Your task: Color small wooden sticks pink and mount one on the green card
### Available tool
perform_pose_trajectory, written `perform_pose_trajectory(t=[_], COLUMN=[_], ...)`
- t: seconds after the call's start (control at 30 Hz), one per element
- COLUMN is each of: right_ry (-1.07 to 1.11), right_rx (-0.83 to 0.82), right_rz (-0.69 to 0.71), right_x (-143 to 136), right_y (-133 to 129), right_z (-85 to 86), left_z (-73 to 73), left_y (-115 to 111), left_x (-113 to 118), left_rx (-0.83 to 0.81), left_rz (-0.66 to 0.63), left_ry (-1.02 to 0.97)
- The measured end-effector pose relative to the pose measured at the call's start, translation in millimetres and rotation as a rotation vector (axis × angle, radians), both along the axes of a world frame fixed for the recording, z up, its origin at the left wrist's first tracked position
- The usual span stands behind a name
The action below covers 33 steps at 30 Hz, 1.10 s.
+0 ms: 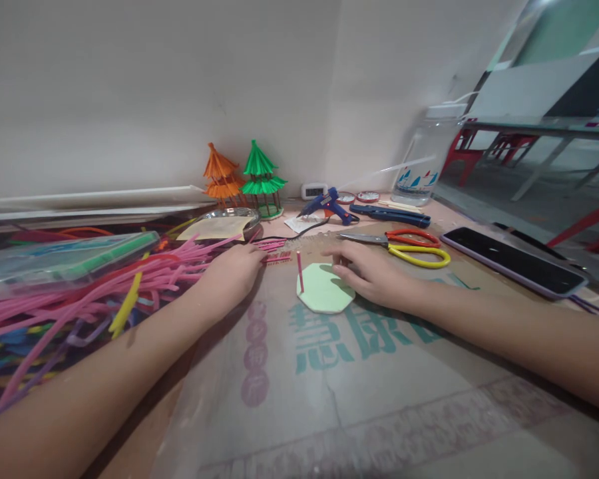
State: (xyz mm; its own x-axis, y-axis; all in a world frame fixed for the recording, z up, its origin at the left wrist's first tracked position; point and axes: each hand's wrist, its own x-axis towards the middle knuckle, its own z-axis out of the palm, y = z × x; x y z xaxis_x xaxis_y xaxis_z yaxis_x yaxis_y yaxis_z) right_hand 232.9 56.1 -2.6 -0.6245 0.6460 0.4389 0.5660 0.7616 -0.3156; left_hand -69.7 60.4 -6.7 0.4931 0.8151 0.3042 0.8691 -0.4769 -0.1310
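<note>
A pale green octagonal piece (324, 289) lies on the plastic-covered cardboard (289, 412), and a dark pink stick (300, 271) stands upright near its left edge. My right hand (362, 269) rests at the octagon's right side, its fingers apart and nothing seen in them. Left of the octagon, my left hand (242, 269) is beside the pink pipe cleaners (184, 263); its fingertips are turned away, and whether they hold anything cannot be made out. Short pink twisted pieces (278, 257) lie just beyond that hand.
Orange (222, 176) and green (263, 176) pagoda models stand by the wall. Behind the octagon are a blue glue gun (329, 206), scissors (404, 246) and a blue cutter (392, 215). A phone (512, 261) and bottle (419, 159) are right, a plastic case (80, 263) left.
</note>
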Motion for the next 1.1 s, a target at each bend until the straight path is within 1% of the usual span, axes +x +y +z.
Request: perform_pose_trajectory(t=[0.1,0.17,0.27,0.37,0.47,0.53,0.67,0.83,0.93,1.1], right_ry=[0.011,0.006,-0.002,0.014,0.027,0.01,-0.012,0.002,0.017,-0.022], right_rx=[-0.006,-0.019,-0.052,-0.082,-0.12,-0.162,-0.217,-0.243,-0.25,-0.246], right_rz=[0.005,0.003,0.001,0.006,0.067,0.117,0.199,0.206,0.212,0.236], right_x=[1,1,1,2,4,5,4,3,3,3], right_y=[1,2,2,0,-3,-6,-8,-7,-7,-7], right_z=[-2.2,-3.5,-5.3,-6.6,-6.7,-6.1,-4.4,-3.3,-2.3,-1.9], left_z=[1.4,3.7,3.2,-1.8,-5.0,-4.4,-2.0,-3.2,-2.7,-1.5], left_y=[-1,-4,-11,-22,-34,-40,-43,-40,-41,-41], left_x=[3,7,15,22,27,30,34,35,35,36], left_rx=[0.003,0.006,0.025,0.037,0.0,-0.045,-0.07,-0.124,-0.13,-0.118], left_rz=[0.004,0.0,-0.041,-0.127,-0.198,-0.267,-0.278,-0.29,-0.302,-0.315], left_ry=[0.002,-0.046,-0.244,-0.461,-0.587,-0.593,-0.596,-0.58,-0.574,-0.552])
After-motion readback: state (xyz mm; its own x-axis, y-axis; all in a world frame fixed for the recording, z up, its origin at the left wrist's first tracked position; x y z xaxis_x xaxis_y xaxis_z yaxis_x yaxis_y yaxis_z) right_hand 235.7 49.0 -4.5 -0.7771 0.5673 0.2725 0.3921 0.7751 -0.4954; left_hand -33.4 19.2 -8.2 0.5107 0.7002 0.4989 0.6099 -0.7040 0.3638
